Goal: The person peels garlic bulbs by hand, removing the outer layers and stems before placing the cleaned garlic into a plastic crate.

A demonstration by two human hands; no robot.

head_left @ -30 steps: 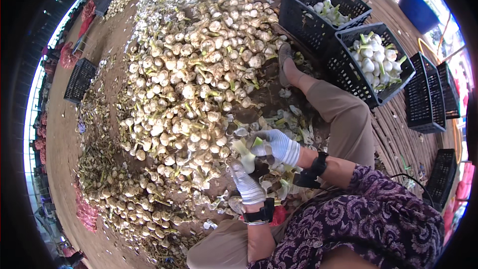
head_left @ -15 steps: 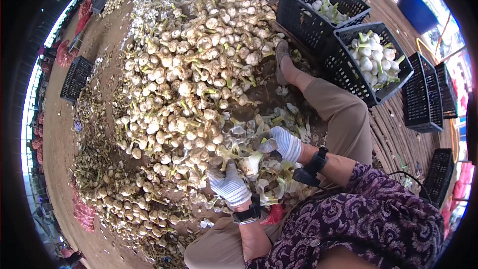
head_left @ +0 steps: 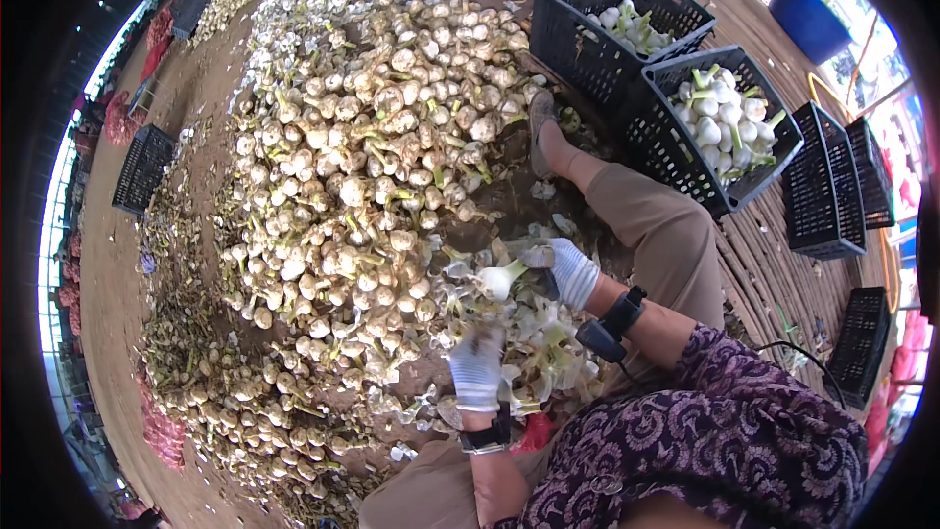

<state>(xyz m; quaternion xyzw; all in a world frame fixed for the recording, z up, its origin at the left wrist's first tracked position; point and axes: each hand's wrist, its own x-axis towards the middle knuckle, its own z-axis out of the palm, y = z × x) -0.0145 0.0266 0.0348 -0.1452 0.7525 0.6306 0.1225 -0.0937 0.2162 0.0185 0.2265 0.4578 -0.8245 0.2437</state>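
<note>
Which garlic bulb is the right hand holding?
The clean white bulb, stem in the right hand; bulbs in the pile are browner, and the clean ones in crates lie unheld.

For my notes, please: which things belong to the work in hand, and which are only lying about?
Seemingly in use:
white bulb, its stalk in the right hand
left hand, nearby
garlic heap
nearest crate of white bulbs

Apparently lying about:
blue tub, upper right
black crate, far left
red mesh sack, lower left

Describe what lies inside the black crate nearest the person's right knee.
White garlic bulbs lie heaped inside the black crate; whatever lies beneath the top ones is covered from view.
</note>
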